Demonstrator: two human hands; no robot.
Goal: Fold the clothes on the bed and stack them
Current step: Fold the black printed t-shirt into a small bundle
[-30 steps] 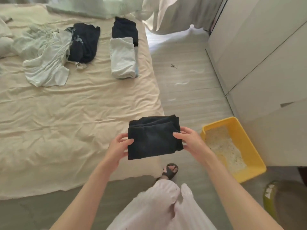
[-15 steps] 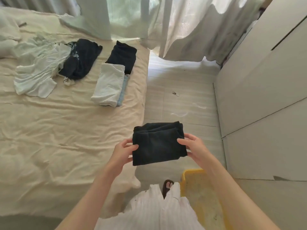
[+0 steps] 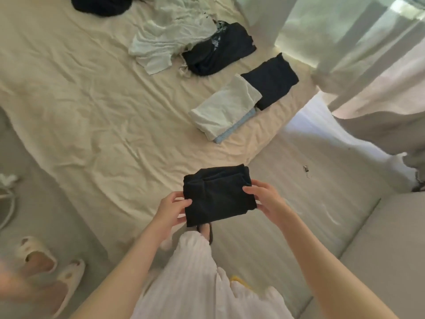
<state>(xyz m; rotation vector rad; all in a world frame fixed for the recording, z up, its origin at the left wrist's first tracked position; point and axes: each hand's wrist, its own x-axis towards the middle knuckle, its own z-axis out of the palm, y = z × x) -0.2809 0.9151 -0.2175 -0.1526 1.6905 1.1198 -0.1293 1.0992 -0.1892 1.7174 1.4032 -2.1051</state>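
A folded black garment [image 3: 218, 194] hangs in the air over the bed's near corner. My left hand [image 3: 171, 209] pinches its left edge and my right hand [image 3: 264, 198] pinches its right edge. On the cream bed [image 3: 80, 107] lies a folded white piece [image 3: 224, 109] on top of a light blue one [image 3: 236, 126], with a folded dark piece [image 3: 270, 80] just behind. Farther back lie a crumpled white garment [image 3: 167, 40] and a crumpled dark garment [image 3: 218, 50]. Another dark garment [image 3: 101, 3] shows at the top edge.
Curtains [image 3: 358, 49] hang at the right beyond the bed. A wardrobe front [image 3: 386, 245] stands at the lower right. Another person's feet in white slippers [image 3: 43, 268] stand on the floor at the lower left. A small clip [image 3: 305, 169] lies on the floor.
The view has swung left and tilted, so the bed and stack now sit higher and rotated. The yellow tray has nearly left the view. Both hands still hold the folded black garment.
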